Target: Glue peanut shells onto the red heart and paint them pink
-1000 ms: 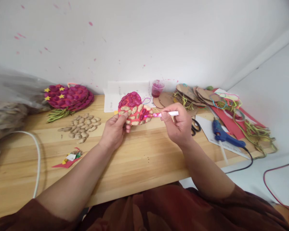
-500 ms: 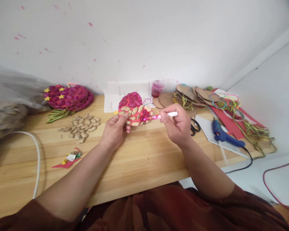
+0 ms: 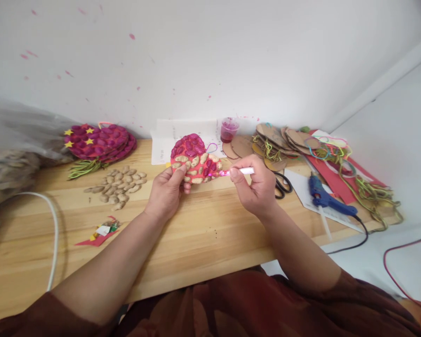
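Observation:
My left hand [image 3: 168, 188] is closed on the near left edge of a gourd-shaped red craft piece [image 3: 195, 164] covered with peanuts in their shells. Its upper lobe is painted shiny magenta, as are several peanuts at the right of the lower lobe; other shells are bare tan. A thin purple loop shows behind it. My right hand [image 3: 255, 185] grips a paintbrush [image 3: 244, 171] with a white handle and a magenta-stained front end. The brush's tip touches the right side of the lower lobe. Behind stands a clear cup of magenta paint [image 3: 228, 131].
Loose peanuts [image 3: 121, 185] and red scraps [image 3: 97, 238] lie left, before finished painted pieces [image 3: 100, 140]. On the right are cardboard shapes [image 3: 272, 135], black scissors [image 3: 284, 183], a blue glue gun [image 3: 328, 199] and green cords [image 3: 370, 192]. A white cable [image 3: 54, 224] arches at left.
My right hand and the paintbrush have shifted slightly left and down along the lower lobe. The craft piece has moved a touch left in my left hand's grip.

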The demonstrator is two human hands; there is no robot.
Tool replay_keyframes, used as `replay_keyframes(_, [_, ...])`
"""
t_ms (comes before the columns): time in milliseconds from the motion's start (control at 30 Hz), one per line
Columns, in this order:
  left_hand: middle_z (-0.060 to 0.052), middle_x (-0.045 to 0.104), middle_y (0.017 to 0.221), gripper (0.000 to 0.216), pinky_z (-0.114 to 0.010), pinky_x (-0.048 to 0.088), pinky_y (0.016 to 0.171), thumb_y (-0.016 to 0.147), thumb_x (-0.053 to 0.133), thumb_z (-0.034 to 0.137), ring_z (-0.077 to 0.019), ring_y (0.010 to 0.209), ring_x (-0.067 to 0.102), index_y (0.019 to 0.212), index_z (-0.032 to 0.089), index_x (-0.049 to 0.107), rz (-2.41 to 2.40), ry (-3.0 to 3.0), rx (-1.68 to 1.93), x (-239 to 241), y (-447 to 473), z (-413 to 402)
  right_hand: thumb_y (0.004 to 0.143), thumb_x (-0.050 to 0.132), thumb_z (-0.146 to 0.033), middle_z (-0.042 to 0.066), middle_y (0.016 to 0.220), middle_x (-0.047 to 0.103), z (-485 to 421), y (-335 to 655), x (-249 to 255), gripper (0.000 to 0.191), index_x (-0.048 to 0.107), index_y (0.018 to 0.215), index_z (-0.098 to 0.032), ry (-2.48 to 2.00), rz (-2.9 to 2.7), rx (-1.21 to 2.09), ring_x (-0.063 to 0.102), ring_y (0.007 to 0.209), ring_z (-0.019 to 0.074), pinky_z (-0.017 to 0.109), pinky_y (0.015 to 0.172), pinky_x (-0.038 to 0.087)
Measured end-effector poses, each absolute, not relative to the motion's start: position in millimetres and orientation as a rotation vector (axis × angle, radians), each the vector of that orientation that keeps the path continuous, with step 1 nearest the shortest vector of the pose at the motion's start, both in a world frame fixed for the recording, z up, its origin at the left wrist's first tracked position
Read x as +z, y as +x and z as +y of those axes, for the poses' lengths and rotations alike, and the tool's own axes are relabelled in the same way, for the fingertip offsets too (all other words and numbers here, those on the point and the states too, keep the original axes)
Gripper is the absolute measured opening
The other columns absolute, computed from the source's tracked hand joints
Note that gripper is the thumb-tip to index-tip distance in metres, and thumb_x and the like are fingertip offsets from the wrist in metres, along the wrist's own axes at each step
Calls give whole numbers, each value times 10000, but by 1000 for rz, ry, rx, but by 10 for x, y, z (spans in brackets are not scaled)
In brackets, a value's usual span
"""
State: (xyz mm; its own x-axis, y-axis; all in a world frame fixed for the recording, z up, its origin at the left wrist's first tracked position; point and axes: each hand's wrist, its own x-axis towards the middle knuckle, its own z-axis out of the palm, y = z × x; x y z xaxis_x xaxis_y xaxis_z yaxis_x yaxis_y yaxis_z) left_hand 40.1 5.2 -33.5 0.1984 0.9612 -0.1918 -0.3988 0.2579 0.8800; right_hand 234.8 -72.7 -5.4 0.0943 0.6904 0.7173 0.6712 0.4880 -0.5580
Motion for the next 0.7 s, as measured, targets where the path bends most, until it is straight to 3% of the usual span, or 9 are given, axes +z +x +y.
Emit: replay_keyframes(700, [47,599,585,408,-162,416,415,638,918,411,-62,452,524,722,164,603,917,829,1100,-351,402,54,970,637,-240,13,857,696,-730,2333,-54,34,632,937,-229,-1236,-1597,14,644,767,164,330,724,501])
